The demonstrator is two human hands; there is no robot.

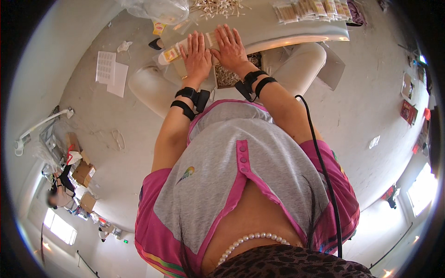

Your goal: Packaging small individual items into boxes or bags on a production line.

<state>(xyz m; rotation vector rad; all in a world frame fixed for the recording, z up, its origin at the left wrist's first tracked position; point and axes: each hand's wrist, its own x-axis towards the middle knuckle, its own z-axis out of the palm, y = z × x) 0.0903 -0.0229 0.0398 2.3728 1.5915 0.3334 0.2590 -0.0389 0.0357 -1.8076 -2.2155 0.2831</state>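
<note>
My left hand point(198, 56) lies palm down with fingers stretched out over a clear bag of cotton swabs point(171, 54), which carries a yellow label and rests at the near edge of the table point(264, 28). Beside it, thumbs close together, my right hand point(229, 48) is also flat with fingers extended. A row of swabs shows between the two hands; what lies beneath the palms is hidden. Loose cotton swabs point(217, 7) are heaped on the table past my fingers. Black straps with small devices circle both wrists.
Filled swab packets point(315, 10) are lined up at the far right of the table. A clear plastic bag point(163, 10) and a yellow packet point(158, 28) lie at the far left. Below the edge, between my knees, stands a box of swabs point(226, 78). Papers point(113, 74) lie on the floor.
</note>
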